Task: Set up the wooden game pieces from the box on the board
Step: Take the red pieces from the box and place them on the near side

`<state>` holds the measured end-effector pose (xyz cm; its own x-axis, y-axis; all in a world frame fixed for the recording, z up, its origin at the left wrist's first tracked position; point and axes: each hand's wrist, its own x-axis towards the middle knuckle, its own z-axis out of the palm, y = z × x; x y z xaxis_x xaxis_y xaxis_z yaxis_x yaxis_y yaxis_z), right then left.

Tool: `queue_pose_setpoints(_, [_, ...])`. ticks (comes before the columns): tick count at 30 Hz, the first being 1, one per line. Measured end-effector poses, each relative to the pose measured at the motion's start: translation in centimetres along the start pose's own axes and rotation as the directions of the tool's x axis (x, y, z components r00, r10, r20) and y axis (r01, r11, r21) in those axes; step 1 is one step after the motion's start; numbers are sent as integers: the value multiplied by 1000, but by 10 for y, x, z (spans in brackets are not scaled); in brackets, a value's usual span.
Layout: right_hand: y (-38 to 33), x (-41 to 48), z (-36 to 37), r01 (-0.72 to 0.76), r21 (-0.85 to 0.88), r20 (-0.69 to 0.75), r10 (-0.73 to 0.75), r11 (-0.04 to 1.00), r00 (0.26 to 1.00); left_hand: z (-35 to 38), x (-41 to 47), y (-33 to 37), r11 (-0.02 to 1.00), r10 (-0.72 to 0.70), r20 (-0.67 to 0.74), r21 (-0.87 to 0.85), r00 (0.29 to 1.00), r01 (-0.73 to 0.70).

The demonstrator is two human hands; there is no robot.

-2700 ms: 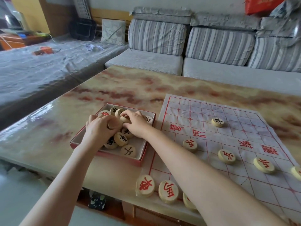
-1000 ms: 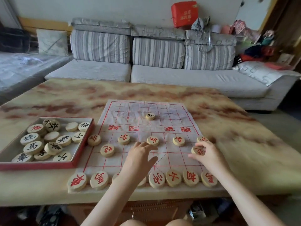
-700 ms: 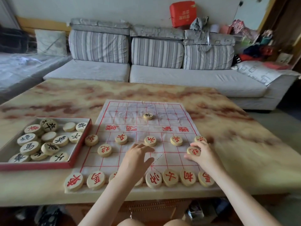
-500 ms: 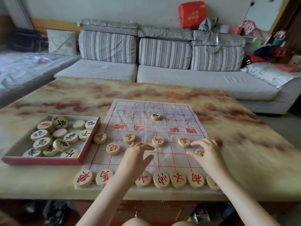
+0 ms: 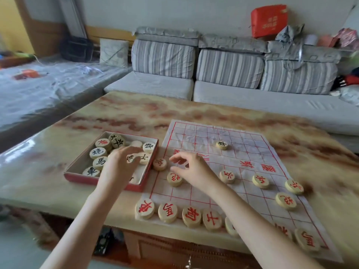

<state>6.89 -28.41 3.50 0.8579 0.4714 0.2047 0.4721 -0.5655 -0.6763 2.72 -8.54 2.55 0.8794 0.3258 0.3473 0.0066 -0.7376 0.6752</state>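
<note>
Wooden discs with black characters (image 5: 98, 153) lie flat in the red-rimmed box (image 5: 101, 180), which sits on the marbled table (image 5: 136, 113) just left of the board (image 5: 204, 136), its right wall next to the board's left edge. The left hand (image 5: 121, 164) is down inside the box, fingers spread over the discs and pointing away from the person. Motion blur hides whether it grips one, so I cannot tell. The right hand (image 5: 191, 167) hovers over the board's left side, fingers loosely curled with thumb and forefinger apart, holding nothing.

The board is a creased white sheet with a red grid. Its near edge lies along the table's front edge and its lines run away toward the striped sofa (image 5: 242, 98). A row of red-lettered discs (image 5: 190, 216) stands along that near edge, side by side, their characters upside down to the wearer. More red ones (image 5: 226, 176) are spaced across the near half. One black-lettered disc (image 5: 221, 145) sits alone in the far half.
</note>
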Motion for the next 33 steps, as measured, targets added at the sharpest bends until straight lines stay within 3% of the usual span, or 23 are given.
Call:
queue_pose_setpoints(4, [-22, 30, 29, 28, 54, 31, -30, 998, 999, -30, 29, -45, 994, -78, -101, 68, 992, 85])
queue_pose_setpoints(9, [-34, 58, 64, 40, 95, 77, -47, 995, 996, -43, 68, -89, 965, -215, -39, 144, 976, 219])
queue_pose_setpoints(13, [-34, 66, 86, 68, 96, 123, -80, 993, 989, -32, 87, -109, 951, -203, 4, 237, 979, 197])
queue_pose_setpoints(18, [-31, 70, 89, 82, 132, 149, -101, 988, 984, -22, 105, -116, 898, -175, -68, 398, 982, 187])
queue_pose_setpoints(25, [-20, 63, 84, 67, 161, 87, -81, 985, 993, -17, 121, -113, 798, -242, -15, 565, 970, 208])
queue_pose_setpoints(28, [-18, 55, 75, 81, 214, 37, -91, 973, 995, -20, 115, -108, 808, -237, -60, 542, 970, 231])
queue_pose_setpoints(33, [-8, 40, 50, 62, 245, 0, -64, 968, 998, -17, 97, -73, 942, -202, -149, 239, 968, 234])
